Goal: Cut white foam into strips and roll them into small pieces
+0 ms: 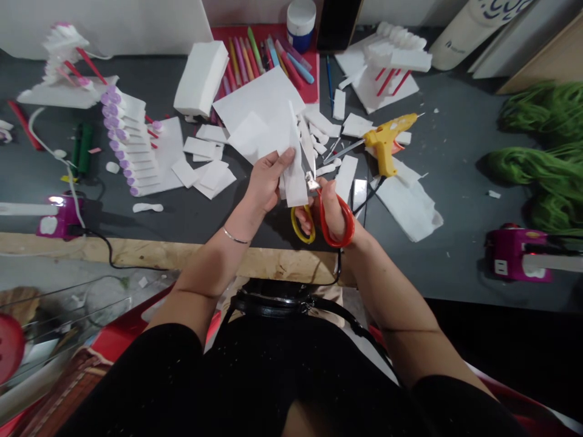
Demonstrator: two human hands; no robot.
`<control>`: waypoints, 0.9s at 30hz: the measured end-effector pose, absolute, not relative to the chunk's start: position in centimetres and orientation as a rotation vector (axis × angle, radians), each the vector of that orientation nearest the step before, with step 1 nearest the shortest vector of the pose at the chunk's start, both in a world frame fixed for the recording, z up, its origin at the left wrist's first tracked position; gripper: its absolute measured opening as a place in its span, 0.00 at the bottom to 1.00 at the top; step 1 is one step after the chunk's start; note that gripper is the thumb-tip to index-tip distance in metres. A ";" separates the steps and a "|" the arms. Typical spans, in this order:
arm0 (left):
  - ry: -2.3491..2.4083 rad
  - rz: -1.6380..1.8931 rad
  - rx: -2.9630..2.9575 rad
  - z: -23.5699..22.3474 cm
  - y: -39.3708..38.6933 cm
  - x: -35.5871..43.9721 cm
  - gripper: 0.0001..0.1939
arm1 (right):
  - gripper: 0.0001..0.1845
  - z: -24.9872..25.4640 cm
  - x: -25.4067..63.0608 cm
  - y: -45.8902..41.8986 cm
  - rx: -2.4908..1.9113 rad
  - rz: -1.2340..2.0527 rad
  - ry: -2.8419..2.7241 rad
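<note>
My left hand (pixel 266 182) pinches a white foam sheet piece (pixel 295 176), thumb on top, holding it above the dark table. My right hand (pixel 330 212) has its fingers through the red and yellow handles of a pair of scissors (pixel 324 218). The blades point away from me and meet the sheet's right edge. More white sheets (pixel 262 100) and several cut strips lie just beyond my hands.
A yellow glue gun (pixel 387 142) lies right of the scissors. A red tray of coloured markers (pixel 268 57) and a white jar (pixel 300 21) sit at the back. White foam staircase models (pixel 130 145) stand left, green yarn (pixel 542 158) right, purple devices (pixel 514 252) at both sides.
</note>
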State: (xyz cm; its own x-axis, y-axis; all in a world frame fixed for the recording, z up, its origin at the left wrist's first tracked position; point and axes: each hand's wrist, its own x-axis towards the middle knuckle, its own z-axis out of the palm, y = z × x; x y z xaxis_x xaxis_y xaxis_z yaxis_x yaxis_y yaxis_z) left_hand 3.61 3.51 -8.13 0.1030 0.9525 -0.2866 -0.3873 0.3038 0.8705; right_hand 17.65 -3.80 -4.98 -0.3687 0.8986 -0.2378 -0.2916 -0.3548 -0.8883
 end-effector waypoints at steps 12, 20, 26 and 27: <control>0.985 1.044 0.728 -7.6 2.8 4.1 0.20 | 0.35 -4.9 17.9 -3.6 -0.926 1.769 -1.119; 0.973 1.043 0.703 -7.8 2.9 4.0 0.18 | 0.36 -5.5 17.9 -3.7 -0.946 1.774 -1.045; 0.992 1.050 0.705 -7.6 2.9 4.1 0.18 | 0.37 -5.3 17.8 -3.7 -0.993 1.769 -1.014; 0.997 1.049 0.704 -7.6 2.9 4.1 0.18 | 0.38 -5.2 17.8 -3.8 -1.006 1.770 -1.002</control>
